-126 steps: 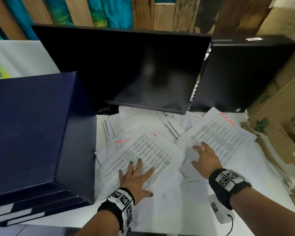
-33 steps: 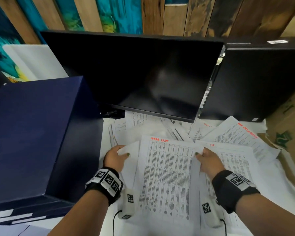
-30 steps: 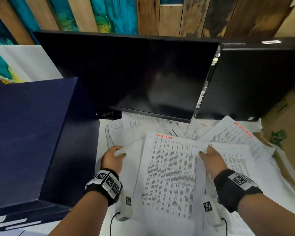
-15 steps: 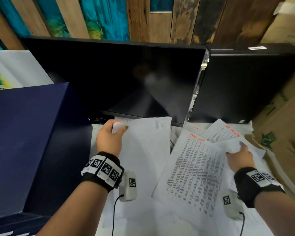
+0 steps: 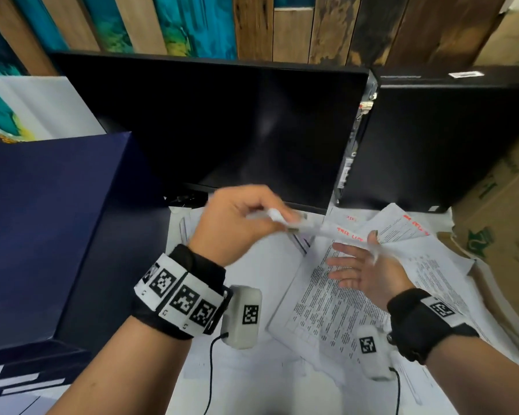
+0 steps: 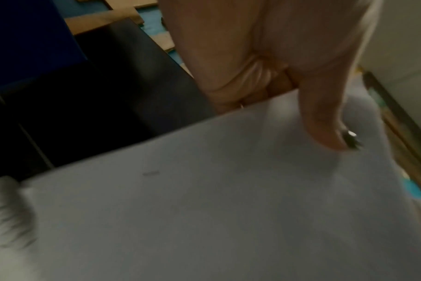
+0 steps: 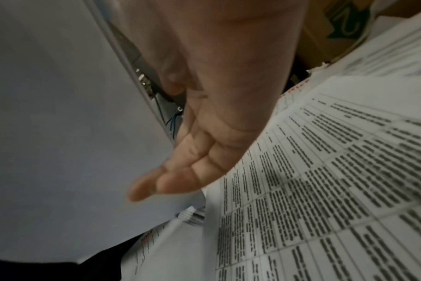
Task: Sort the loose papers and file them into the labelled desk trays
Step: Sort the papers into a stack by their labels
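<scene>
My left hand (image 5: 270,218) is raised in front of the monitor and pinches a plain white sheet (image 5: 312,230), blurred and seen edge-on. In the left wrist view the thumb (image 6: 324,117) presses on that sheet (image 6: 228,199). My right hand (image 5: 354,268) is held palm up with straight fingers just under the sheet's far end and holds nothing. In the right wrist view the right hand (image 7: 192,171) has the white sheet (image 7: 60,114) on its left and a printed list (image 7: 324,180) on its right. Loose printed papers (image 5: 327,304) with red headings cover the desk. Dark blue stacked trays (image 5: 42,235) stand at the left, their white labels (image 5: 18,381) low down.
A black monitor (image 5: 222,130) stands behind the papers, with a black computer case (image 5: 447,139) to its right. Cardboard boxes (image 5: 507,220) crowd the right edge. Painted wooden planks form the back wall.
My left hand has lifted the white sheet higher and swung it right towards the right hand. My right hand has let go of the printed papers and turned palm up.
</scene>
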